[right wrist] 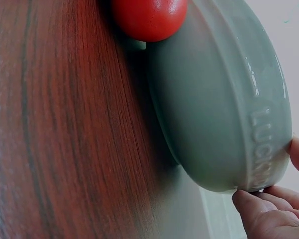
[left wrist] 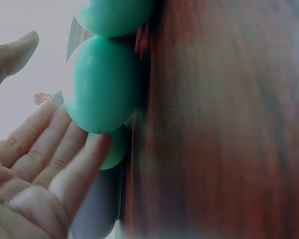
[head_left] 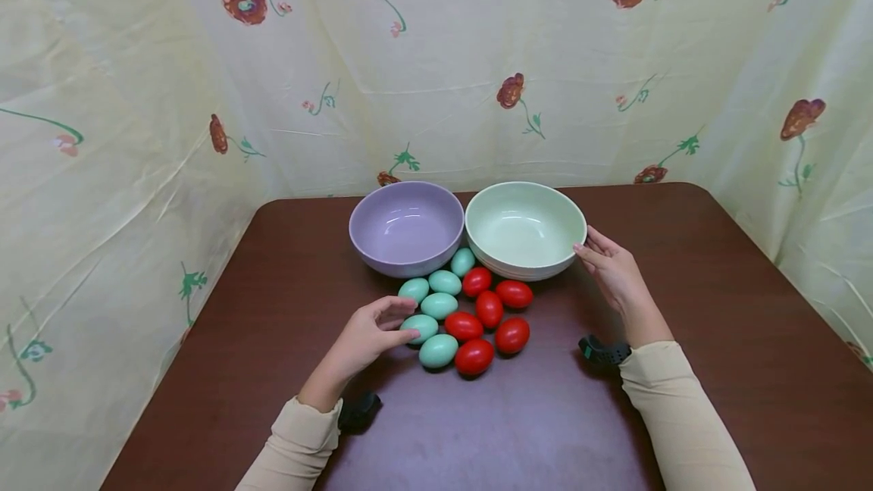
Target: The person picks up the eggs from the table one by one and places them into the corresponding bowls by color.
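Note:
My left hand (head_left: 371, 336) hovers beside the left edge of a cluster of eggs, its thumb and fingers spread around a mint-green egg (head_left: 424, 326). In the left wrist view, the fingers reach close alongside a mint-green egg (left wrist: 103, 84), with the thumb apart from it. My right hand (head_left: 617, 275) holds the right side of a pale green bowl (head_left: 525, 265) by its rim, thumb and fingertips on the edge. Raised lettering shows on that bowl's outer wall in the right wrist view. Several red eggs (head_left: 512, 335) lie on the right half of the cluster.
A purple bowl (head_left: 409, 229) stands left of the pale green one, their rims close together. Both are at the back of the dark brown table (head_left: 723, 271), in front of a flowered curtain (head_left: 436, 82). Each wrist wears a black strap (head_left: 603, 351).

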Demonstrator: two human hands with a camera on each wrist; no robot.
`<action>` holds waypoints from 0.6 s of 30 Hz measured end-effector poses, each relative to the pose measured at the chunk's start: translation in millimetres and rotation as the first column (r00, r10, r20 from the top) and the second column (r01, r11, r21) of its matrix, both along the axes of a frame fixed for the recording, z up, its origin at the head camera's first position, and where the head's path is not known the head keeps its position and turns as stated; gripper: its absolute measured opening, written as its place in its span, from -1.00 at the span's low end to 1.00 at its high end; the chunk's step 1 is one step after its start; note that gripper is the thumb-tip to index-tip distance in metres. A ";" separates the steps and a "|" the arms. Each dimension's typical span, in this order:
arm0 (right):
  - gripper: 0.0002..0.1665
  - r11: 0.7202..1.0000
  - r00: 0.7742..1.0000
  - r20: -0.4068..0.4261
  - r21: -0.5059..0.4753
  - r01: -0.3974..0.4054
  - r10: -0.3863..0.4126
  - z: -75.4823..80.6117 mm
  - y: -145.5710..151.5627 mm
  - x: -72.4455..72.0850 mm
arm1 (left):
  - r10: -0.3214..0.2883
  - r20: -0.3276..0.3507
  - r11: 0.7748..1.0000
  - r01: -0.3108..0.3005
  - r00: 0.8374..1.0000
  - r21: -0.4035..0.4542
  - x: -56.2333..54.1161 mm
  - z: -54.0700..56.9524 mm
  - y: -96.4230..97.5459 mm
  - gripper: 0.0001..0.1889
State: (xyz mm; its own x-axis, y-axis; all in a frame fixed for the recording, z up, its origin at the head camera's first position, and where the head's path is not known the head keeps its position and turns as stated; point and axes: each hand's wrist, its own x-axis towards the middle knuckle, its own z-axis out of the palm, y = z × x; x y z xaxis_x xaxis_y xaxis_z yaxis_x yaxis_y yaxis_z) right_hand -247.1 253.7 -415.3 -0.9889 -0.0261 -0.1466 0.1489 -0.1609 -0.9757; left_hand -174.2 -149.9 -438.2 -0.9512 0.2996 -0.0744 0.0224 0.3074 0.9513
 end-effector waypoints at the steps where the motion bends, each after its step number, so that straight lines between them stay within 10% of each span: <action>1: -0.12 1.000 1.000 0.000 -0.001 -0.001 0.001 0.2 -0.1 0.2 | 0.000 0.004 1.000 0.000 1.000 -0.003 -0.2 -0.5 0.1 -0.48; 18: -0.10 0.995 1.000 0.002 0.099 -0.011 0.011 -2.3 2.5 -0.7 | 0.035 0.022 0.998 -0.034 0.999 -0.050 -0.2 -2.2 4.0 -0.53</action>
State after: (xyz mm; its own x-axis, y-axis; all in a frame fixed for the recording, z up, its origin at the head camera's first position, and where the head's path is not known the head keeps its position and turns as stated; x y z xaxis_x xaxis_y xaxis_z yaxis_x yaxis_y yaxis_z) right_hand -247.8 256.3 -417.6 -0.9883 -0.0221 -0.1509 0.1520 -0.0620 -0.9864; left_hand -174.3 -145.9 -440.5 -0.9586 0.2623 -0.1105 -0.0108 0.3546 0.9350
